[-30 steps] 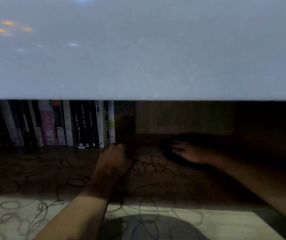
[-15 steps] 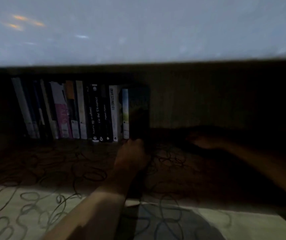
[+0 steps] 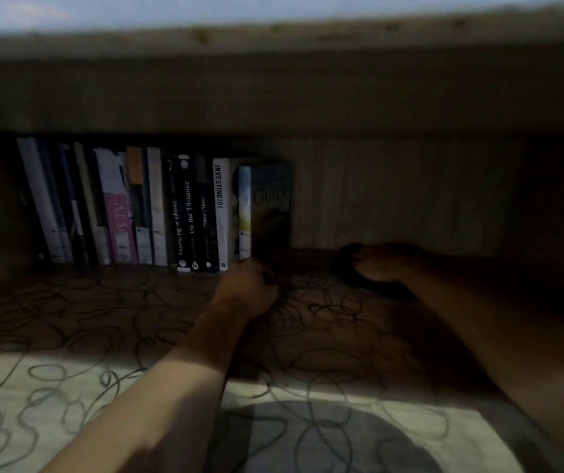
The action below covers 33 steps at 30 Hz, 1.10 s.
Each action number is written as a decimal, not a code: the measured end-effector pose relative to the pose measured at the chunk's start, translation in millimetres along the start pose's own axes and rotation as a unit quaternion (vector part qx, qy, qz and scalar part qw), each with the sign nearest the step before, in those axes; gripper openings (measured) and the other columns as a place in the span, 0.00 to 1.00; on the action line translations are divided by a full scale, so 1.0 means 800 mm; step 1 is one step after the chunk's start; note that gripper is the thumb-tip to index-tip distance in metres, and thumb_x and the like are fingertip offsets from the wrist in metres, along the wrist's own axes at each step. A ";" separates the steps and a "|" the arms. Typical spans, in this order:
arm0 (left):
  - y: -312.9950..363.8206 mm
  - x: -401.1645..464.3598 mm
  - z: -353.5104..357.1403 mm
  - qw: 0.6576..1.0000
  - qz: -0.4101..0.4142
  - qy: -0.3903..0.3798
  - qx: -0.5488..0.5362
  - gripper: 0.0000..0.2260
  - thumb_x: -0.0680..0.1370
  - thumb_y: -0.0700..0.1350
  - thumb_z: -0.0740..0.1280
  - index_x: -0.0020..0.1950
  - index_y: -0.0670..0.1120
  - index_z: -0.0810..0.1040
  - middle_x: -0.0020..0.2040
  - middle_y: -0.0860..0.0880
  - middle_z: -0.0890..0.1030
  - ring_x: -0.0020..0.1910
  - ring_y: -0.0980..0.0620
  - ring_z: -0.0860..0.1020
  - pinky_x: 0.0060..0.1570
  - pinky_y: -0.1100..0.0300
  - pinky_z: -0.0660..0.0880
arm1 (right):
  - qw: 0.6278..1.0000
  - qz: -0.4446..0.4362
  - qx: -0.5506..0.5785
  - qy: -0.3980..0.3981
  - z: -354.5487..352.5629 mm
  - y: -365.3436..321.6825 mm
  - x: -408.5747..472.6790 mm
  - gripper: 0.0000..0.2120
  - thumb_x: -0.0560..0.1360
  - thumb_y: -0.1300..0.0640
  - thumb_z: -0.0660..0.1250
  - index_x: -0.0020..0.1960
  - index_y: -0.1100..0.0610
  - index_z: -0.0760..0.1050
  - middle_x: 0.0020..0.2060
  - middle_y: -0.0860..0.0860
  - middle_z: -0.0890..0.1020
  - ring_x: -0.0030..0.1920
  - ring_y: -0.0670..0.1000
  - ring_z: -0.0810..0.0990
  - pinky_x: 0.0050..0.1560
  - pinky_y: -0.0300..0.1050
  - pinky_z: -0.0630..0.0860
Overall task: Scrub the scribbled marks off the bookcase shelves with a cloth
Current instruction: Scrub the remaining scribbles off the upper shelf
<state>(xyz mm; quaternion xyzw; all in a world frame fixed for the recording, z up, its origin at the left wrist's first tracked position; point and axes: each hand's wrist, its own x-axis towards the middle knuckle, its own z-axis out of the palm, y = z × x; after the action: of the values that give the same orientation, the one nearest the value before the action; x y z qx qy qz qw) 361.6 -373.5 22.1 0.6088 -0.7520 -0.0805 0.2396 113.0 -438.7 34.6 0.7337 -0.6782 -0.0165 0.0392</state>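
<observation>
The shelf (image 3: 69, 380) is covered in looping dark scribbles (image 3: 311, 312), lit at the front and in deep shadow at the back. My right hand (image 3: 384, 264) reaches far in and grips a dark cloth (image 3: 343, 264) on the shelf, close to the back panel. My left hand (image 3: 244, 290) rests on the shelf as a fist, fingers curled, its knuckles at the foot of the rightmost book (image 3: 266, 206). Nothing shows in that hand.
A row of upright books (image 3: 157, 206) fills the back left of the shelf. The shelf above (image 3: 273, 83) hangs low over the opening. The back panel (image 3: 393, 192) is bare to the right of the books.
The view has dropped and moved closer under the upper shelf. My right hand with the cloth has slid back toward the rear panel. My left hand stays at the foot of the books.
</observation>
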 end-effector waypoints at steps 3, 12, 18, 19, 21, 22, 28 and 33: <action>0.003 -0.001 0.002 1.000 0.000 0.005 0.019 0.16 0.76 0.47 0.65 0.63 0.45 0.77 0.61 0.42 0.77 0.61 0.43 0.75 0.60 0.53 0.73 | 0.994 -0.066 0.082 0.003 0.000 -0.050 0.000 0.21 0.83 0.51 0.51 0.74 0.53 0.65 0.73 0.52 0.66 0.69 0.54 0.67 0.69 0.45 0.62; 0.008 0.003 0.010 1.000 0.002 0.004 0.025 0.16 0.77 0.48 0.64 0.64 0.46 0.75 0.62 0.44 0.75 0.61 0.43 0.74 0.62 0.52 0.71 | 0.997 -0.038 0.073 -0.004 -0.003 -0.056 0.017 0.23 0.83 0.48 0.49 0.76 0.53 0.61 0.75 0.53 0.62 0.72 0.54 0.64 0.70 0.46 0.59; 0.006 0.005 0.010 0.999 0.016 0.001 0.032 0.15 0.77 0.48 0.63 0.63 0.48 0.76 0.63 0.44 0.74 0.62 0.43 0.72 0.62 0.52 0.71 | 0.995 0.070 0.061 -0.033 -0.002 0.013 0.011 0.25 0.83 0.43 0.48 0.78 0.50 0.54 0.76 0.53 0.58 0.73 0.54 0.62 0.72 0.46 0.57; 0.008 0.005 0.009 0.999 0.017 0.005 0.037 0.15 0.77 0.48 0.63 0.63 0.47 0.76 0.63 0.43 0.74 0.63 0.43 0.72 0.63 0.50 0.70 | 0.994 0.086 0.070 -0.022 -0.002 0.005 0.016 0.26 0.82 0.42 0.48 0.78 0.50 0.53 0.76 0.53 0.57 0.73 0.54 0.62 0.72 0.45 0.57; 0.009 0.002 0.011 0.999 0.012 0.011 0.037 0.15 0.77 0.48 0.63 0.62 0.47 0.76 0.63 0.43 0.74 0.63 0.42 0.72 0.64 0.48 0.70 | 0.995 0.049 0.084 -0.002 -0.001 -0.025 0.018 0.26 0.82 0.43 0.49 0.77 0.50 0.56 0.76 0.53 0.60 0.72 0.54 0.63 0.70 0.44 0.59; 0.010 0.003 0.011 0.999 0.014 0.014 0.038 0.15 0.76 0.48 0.64 0.62 0.47 0.76 0.63 0.43 0.74 0.63 0.42 0.72 0.64 0.47 0.70 | 0.996 0.010 0.093 0.005 0.000 -0.039 0.012 0.25 0.82 0.44 0.49 0.77 0.50 0.58 0.75 0.52 0.61 0.72 0.54 0.64 0.70 0.44 0.59; 0.010 0.006 0.014 0.999 0.016 0.013 0.039 0.15 0.76 0.48 0.64 0.62 0.48 0.77 0.63 0.43 0.74 0.63 0.42 0.72 0.63 0.48 0.70 | 0.997 -0.034 0.060 -0.024 -0.003 -0.014 -0.017 0.22 0.84 0.49 0.48 0.76 0.54 0.58 0.76 0.51 0.59 0.74 0.52 0.59 0.72 0.42 0.53; 0.011 0.007 0.013 0.999 0.011 0.009 0.040 0.15 0.76 0.49 0.64 0.62 0.48 0.76 0.64 0.43 0.73 0.64 0.42 0.71 0.64 0.47 0.69 | 0.996 -0.006 0.089 0.009 -0.004 -0.051 0.017 0.22 0.83 0.49 0.49 0.74 0.55 0.64 0.73 0.55 0.66 0.69 0.55 0.68 0.68 0.45 0.64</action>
<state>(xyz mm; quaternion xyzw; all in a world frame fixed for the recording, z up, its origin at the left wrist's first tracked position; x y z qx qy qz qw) 348.4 -378.1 18.1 0.6106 -0.7588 -0.0426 0.2224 155.1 -448.9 35.2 0.7382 -0.6724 0.0500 -0.0205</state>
